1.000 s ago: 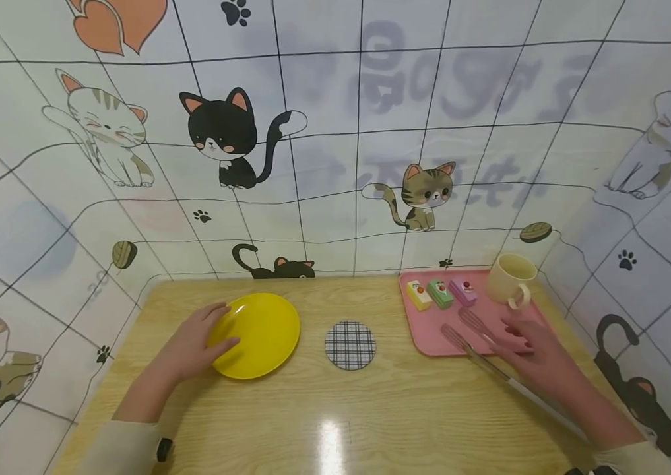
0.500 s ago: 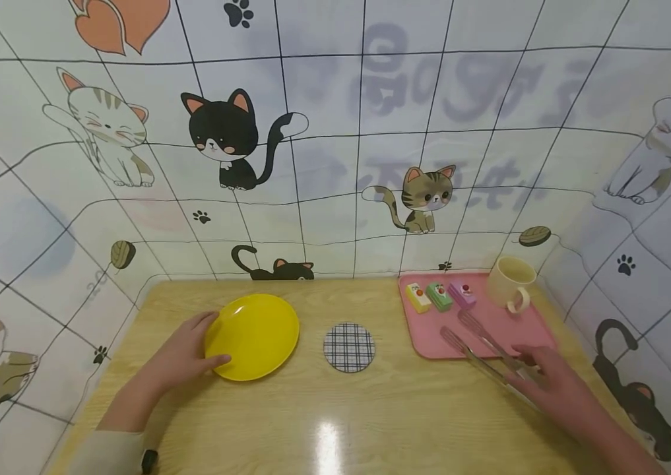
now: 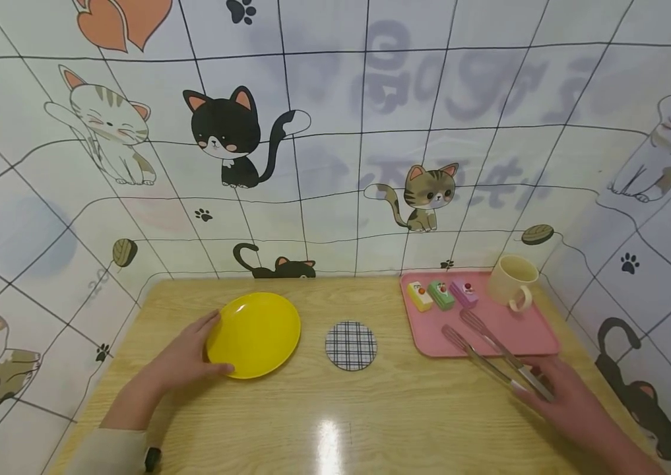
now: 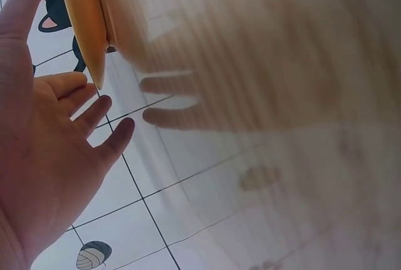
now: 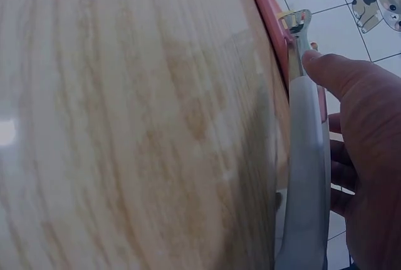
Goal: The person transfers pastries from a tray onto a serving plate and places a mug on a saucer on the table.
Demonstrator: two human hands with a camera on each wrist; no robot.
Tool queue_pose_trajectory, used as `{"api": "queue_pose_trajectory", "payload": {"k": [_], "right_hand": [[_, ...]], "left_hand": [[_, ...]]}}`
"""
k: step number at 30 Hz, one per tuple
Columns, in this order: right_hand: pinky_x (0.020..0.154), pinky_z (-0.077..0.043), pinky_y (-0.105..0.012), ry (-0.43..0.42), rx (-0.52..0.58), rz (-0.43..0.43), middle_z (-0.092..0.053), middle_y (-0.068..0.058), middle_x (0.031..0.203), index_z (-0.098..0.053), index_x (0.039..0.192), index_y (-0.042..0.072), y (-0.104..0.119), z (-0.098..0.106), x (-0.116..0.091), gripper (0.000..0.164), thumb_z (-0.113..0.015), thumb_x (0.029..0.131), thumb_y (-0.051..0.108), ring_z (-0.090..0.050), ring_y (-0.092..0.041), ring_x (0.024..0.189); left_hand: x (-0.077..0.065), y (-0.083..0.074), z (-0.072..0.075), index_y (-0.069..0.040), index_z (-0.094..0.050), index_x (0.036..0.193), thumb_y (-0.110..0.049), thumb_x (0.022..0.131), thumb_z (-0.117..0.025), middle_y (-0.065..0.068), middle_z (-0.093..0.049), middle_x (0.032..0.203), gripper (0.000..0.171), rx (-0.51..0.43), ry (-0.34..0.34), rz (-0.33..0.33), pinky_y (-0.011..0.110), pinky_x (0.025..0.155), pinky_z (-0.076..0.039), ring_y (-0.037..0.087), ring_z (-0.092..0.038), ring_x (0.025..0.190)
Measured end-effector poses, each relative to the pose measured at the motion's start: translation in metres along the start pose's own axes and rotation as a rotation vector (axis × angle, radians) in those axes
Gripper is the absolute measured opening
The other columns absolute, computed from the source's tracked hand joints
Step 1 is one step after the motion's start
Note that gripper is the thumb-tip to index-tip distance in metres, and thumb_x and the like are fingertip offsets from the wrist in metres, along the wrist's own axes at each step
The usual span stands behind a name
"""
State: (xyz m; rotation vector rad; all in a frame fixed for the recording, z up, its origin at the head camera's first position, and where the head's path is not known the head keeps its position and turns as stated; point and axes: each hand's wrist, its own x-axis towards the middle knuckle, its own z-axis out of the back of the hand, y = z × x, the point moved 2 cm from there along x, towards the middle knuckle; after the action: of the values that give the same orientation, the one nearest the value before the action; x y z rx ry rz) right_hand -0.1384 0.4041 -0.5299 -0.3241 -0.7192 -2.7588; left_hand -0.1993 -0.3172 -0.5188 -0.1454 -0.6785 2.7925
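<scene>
A yellow plate (image 3: 253,335) lies on the left of the table, and its edge also shows in the left wrist view. My left hand (image 3: 183,356) rests at its left rim, thumb at the front edge and fingers extended, not gripping. At the right, my right hand (image 3: 573,399) holds food tongs (image 3: 498,353) between thumb and fingers at the handles. Their two arms stand apart, and the slotted tips lie over a pink tray (image 3: 430,340). In the right wrist view the thumb lies along the pale tongs handle (image 5: 307,157).
Yellow, green and purple toy cake slices (image 3: 441,295) sit in the tray's back left, beside a cream mug (image 3: 512,282). A round checked coaster (image 3: 351,346) lies mid-table. Cat-patterned walls (image 3: 329,165) close off the back and sides.
My right hand has moved back toward me along the tongs and now holds them at the handles. The left hand has drawn slightly left, its fingers off the plate's top.
</scene>
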Motion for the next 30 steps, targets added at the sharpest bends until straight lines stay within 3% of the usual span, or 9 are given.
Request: {"api": "queue_pose_trajectory", "payload": {"k": [4, 11, 19, 22, 30], "right_hand": [[0.07, -0.054, -0.029, 0.021, -0.001, -0.027, -0.069, -0.004, 0.116, -0.07, 0.136, 0.01, -0.005, -0.003, -0.005, 0.059, -0.098, 0.087, 0.025, -0.055, -0.009, 0.095], [0.08, -0.058, -0.045, 0.052, -0.061, -0.082, -0.07, -0.018, 0.126, -0.067, 0.139, 0.005, -0.006, -0.004, -0.012, 0.064, -0.096, 0.089, 0.033, -0.065, -0.036, 0.108], [0.082, -0.045, -0.023, -0.061, -0.072, 0.01, -0.071, -0.007, 0.118, -0.07, 0.136, 0.01, -0.006, -0.01, -0.016, 0.064, -0.101, 0.082, 0.024, -0.059, -0.02, 0.101], [0.084, -0.047, -0.031, -0.046, -0.067, -0.014, -0.071, -0.011, 0.119, -0.07, 0.137, 0.009, -0.006, -0.011, -0.017, 0.062, -0.098, 0.085, 0.026, -0.061, -0.027, 0.105], [0.092, -0.053, -0.071, 0.056, -0.059, -0.158, -0.069, -0.025, 0.13, -0.064, 0.144, 0.004, -0.004, -0.01, -0.017, 0.063, -0.088, 0.098, 0.039, -0.064, -0.048, 0.118]], "left_hand": [[0.0, -0.002, -0.001, 0.006, -0.033, 0.169, -0.063, 0.083, -0.092, 0.025, -0.026, 0.179, 0.126, -0.013, 0.027, 0.012, 0.073, 0.126, -0.031, 0.055, -0.03, 0.159], [0.001, -0.003, -0.002, 0.005, -0.032, 0.17, -0.063, 0.081, -0.094, 0.024, -0.025, 0.18, 0.129, -0.013, 0.042, 0.02, 0.072, 0.126, -0.03, 0.055, -0.03, 0.16], [0.001, -0.006, 0.001, 0.006, -0.029, 0.171, -0.061, 0.077, -0.097, 0.026, -0.025, 0.179, 0.133, -0.006, 0.061, 0.021, 0.072, 0.127, -0.029, 0.055, -0.03, 0.16], [0.001, -0.008, 0.002, 0.006, -0.029, 0.171, -0.06, 0.077, -0.098, 0.027, -0.024, 0.179, 0.134, -0.011, 0.068, 0.029, 0.072, 0.127, -0.029, 0.055, -0.029, 0.16], [0.001, -0.008, 0.002, 0.009, -0.031, 0.169, -0.059, 0.077, -0.098, 0.028, -0.025, 0.178, 0.133, -0.013, 0.058, 0.008, 0.073, 0.126, -0.03, 0.056, -0.029, 0.159]]}}
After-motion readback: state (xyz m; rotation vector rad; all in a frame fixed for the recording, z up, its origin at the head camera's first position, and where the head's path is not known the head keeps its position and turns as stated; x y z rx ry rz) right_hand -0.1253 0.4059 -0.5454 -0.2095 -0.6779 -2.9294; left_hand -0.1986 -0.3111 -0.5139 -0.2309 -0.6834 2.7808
